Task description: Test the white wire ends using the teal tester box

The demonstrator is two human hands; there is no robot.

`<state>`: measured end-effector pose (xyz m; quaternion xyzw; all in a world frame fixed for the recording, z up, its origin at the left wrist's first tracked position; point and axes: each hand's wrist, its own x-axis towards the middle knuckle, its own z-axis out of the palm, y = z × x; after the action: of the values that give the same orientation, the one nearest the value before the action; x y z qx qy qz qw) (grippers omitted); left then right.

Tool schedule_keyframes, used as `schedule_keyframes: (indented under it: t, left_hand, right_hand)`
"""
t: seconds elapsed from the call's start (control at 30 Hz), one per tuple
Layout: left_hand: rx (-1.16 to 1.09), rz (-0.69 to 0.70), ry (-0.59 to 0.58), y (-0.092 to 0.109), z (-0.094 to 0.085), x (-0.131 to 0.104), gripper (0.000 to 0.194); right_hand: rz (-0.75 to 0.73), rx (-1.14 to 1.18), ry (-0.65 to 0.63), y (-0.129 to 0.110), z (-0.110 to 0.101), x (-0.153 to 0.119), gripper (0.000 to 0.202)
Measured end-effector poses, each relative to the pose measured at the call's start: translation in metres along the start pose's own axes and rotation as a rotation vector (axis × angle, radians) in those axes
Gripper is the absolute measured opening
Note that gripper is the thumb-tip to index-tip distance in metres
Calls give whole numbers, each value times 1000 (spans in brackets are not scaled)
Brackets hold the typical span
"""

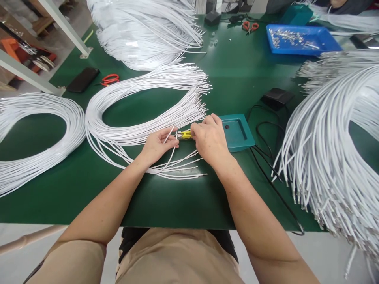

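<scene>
Left hand (156,146) pinched white wire (171,158); right hand (210,139) closed round yellow tool (186,135). Wire seemed light, springy; best held near tip.

Your bare left hand (158,146) pinches a thin white cable (171,156); your bare right hand (209,136) grips a small yellow tool (186,135) with a metal tip, near a shallow teal tray (237,134).

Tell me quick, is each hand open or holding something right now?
Left hand: closed, pinching at least one thin white wire.
Right hand: closed, holding a small yellow tool.
</scene>
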<state>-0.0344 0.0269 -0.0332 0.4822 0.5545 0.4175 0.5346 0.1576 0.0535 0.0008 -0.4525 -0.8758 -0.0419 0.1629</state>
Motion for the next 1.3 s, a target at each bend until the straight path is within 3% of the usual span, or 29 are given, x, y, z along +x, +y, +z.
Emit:
schedule_keyframes:
  t: [0.3, 0.5, 0.7, 0.77, 0.83, 0.97, 1.03, 1.17, 1.3]
  left_hand:
    - [121, 6, 26, 0, 4, -2, 54]
    - [134, 20, -2, -5, 0, 1, 52]
    - [69, 0, -28, -1, -8, 1, 52]
    - [25, 5, -17, 3, -11, 0, 57]
    - [-18, 0, -2, 6, -14, 0, 63]
    - [-62, -22, -9, 9, -18, -2, 51]
    - [-63, -23, -19, 9, -19, -3, 40]
    - [-70, -25, -54, 12, -20, -5, 36]
    - [-135, -36, -26, 17, -19, -5, 34]
  right_hand:
    - [36, -8, -11, -2, -4, -1, 20]
    - [325, -102, 117, 7, -6, -9, 29]
    - [322, -145, 110, 10, -2, -9, 31]
    - [287, -84, 138, 2, -8, -8, 30]
    - [161, 50, 127, -12, -13, -7, 29]
    - [-340, 307, -7, -49, -11, -8, 29]
    - [-471, 289, -44, -63, -3, -11, 27]
    - [-472, 169, -122, -74, 9, -14, 20]
    - [-357, 256, -288, -80, 6, -18, 16]
